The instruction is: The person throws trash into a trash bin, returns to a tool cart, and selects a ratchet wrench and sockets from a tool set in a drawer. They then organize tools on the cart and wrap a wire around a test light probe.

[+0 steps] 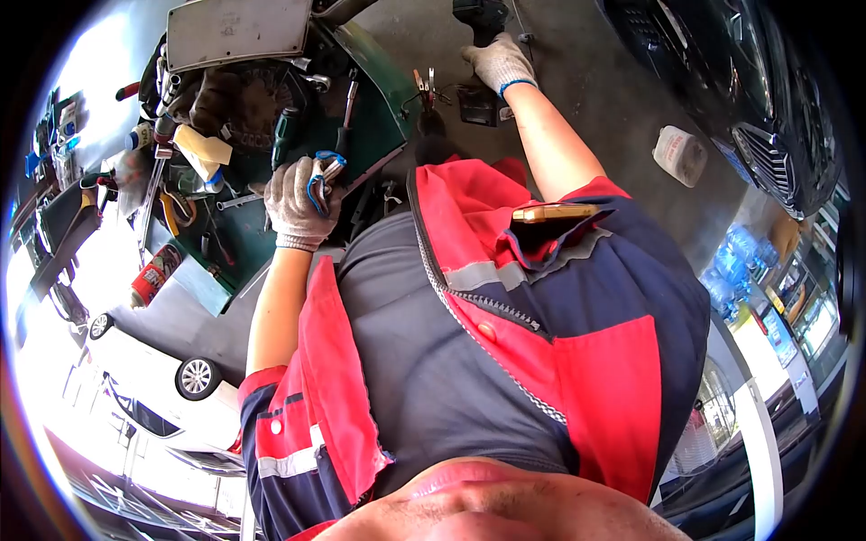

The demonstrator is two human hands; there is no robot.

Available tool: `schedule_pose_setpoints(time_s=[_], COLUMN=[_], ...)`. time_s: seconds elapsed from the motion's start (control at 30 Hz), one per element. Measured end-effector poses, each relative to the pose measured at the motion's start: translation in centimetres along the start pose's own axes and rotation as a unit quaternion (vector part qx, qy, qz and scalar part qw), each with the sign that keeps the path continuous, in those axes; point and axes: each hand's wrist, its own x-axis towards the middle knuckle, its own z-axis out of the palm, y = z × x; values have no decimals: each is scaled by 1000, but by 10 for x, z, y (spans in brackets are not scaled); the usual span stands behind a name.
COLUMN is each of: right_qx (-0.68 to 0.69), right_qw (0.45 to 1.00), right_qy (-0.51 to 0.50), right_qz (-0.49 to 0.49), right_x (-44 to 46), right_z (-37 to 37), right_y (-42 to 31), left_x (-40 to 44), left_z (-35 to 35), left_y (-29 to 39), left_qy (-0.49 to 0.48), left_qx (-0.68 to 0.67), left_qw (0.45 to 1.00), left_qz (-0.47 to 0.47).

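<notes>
On my feed I count two gloved hands [304, 203] [502, 65] and one black power tool [482, 15]. I get one white container [679, 156] on the floor [622, 101] and two wheels [198, 379] [101, 326] on the white car [135, 362]

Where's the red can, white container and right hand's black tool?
Red can [156, 274], head view: on its printed side.
White container [680, 157], head view: on its pale side.
Black tool [481, 14], head view: on its dark body.

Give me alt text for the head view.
A person in a red-and-navy jacket grips what looks like a black power tool in the gloved right hand; the gloved left hand, with something blue-edged against it, is over a green surface crowded with tools.
</notes>
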Motion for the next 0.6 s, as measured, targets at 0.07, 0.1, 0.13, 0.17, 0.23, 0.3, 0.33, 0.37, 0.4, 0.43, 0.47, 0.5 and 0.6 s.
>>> schedule_pose_setpoints(time_s=[0.07,0.1,0.13,0.17,0.23,0.3,0.33,0.37,0.4,0.43,0.47,0.5,0.6], right_qx=[-3,-6,-10,-10,-12,-13,-15,-13,-11,-9,-7,-8,-5], right_qw=[1000,1000,1000,1000,1000,1000,1000,1000,1000,1000,1000,1000,1000], right_qy=[3,2,-1,1,2,5,6,5,4,4,5,11,2], right_qz=[1,4,7,6,5,-7,-12,0,-1,-3,-4,3,5], right_x=[7,13,18,24,33,39,35,28,20,14,8,3,-16], right_z=[2,6,10,13,19,23,22,19,15,11,7,4,-11], right_y=[0,1,2,2,5,14,13,14,14,15,15,16,15], left_x=[-2,-3,-3,-3,-3,2,2,2,2,3,3,3,0], left_z=[3,4,5,5,3,-1,0,1,1,1,0,0,4], left_y=[-4,-5,-6,-7,-6,-1,-2,-3,-4,-4,-4,-4,-6], left_qy=[-9,-15,-12,-9,-5,-1,0,0,1,-3,-7,-10,17], left_qx=[5,8,13,18,16,-2,-3,-4,-7,-4,-2,0,-14], left_qw=[1000,1000,1000,1000,1000,1000,1000,1000,1000,1000,1000,1000,1000], left_qz=[4,5,9,11,7,-4,-5,-3,-1,1,4,7,-1])
